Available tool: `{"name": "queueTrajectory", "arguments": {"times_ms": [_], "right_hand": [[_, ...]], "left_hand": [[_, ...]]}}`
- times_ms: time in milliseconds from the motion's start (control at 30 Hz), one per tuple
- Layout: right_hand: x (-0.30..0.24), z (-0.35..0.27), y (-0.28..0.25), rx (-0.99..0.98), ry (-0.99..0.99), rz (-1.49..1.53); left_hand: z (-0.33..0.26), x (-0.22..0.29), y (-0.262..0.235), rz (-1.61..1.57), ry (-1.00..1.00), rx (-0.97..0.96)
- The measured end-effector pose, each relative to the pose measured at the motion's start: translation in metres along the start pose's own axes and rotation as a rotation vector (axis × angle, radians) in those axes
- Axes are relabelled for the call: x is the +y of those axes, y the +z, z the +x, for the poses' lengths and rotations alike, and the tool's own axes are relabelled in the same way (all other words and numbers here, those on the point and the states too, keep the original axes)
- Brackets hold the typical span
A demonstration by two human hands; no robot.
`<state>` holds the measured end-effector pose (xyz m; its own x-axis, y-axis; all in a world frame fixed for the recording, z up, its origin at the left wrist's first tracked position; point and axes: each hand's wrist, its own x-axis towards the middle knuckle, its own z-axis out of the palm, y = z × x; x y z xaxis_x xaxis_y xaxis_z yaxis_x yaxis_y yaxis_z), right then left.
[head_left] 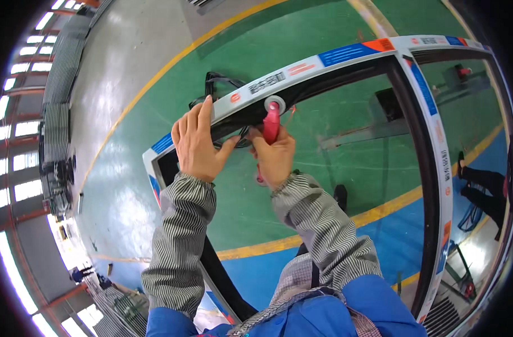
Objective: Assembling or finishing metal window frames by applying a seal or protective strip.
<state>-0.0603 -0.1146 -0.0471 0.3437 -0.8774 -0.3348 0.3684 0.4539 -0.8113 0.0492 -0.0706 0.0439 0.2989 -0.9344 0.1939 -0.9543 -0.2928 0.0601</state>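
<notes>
A large window frame [307, 68], covered in white, blue and orange film, stretches across the view with black inner edges. My left hand [197, 147] lies on its far bar near the left corner, fingers stretched out and the thumb apart. In my right hand [276, 160] is a hand roller [272, 121] with a pink-red handle and a round grey wheel. The wheel is against the bar's inner black edge. A loose black rubber strip [216, 77] is looped behind the bar and shows again between my hands. Both forearms wear striped sleeve covers.
The frame's right post [433, 137] leads to a second opening. Beyond it, at the right, are a person's dark-clothed legs [484, 178]. A grey metal beam [363, 135] shows through the opening. The floor is green [256, 208] and blue with yellow lines.
</notes>
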Motion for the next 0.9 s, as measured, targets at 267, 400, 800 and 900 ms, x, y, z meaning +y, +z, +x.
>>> {"name": "queueTrajectory", "arguments": {"times_ms": [267, 400, 800, 900], "right_hand": [[-0.013, 0.002, 0.001, 0.294, -0.193, 0.104], [-0.02, 0.012, 0.005, 0.211, -0.168, 0.023], [-0.027, 0.03, 0.001, 0.174, -0.096, 0.102], [-0.02, 0.035, -0.004, 0.141, -0.128, 0.162]], "left_hand": [[0.013, 0.003, 0.011, -0.095, 0.068, 0.1], [0.023, 0.006, 0.022, -0.13, 0.041, 0.11], [0.029, 0.014, 0.029, -0.084, -0.06, 0.156], [0.029, 0.016, 0.03, -0.096, -0.044, 0.166]]}}
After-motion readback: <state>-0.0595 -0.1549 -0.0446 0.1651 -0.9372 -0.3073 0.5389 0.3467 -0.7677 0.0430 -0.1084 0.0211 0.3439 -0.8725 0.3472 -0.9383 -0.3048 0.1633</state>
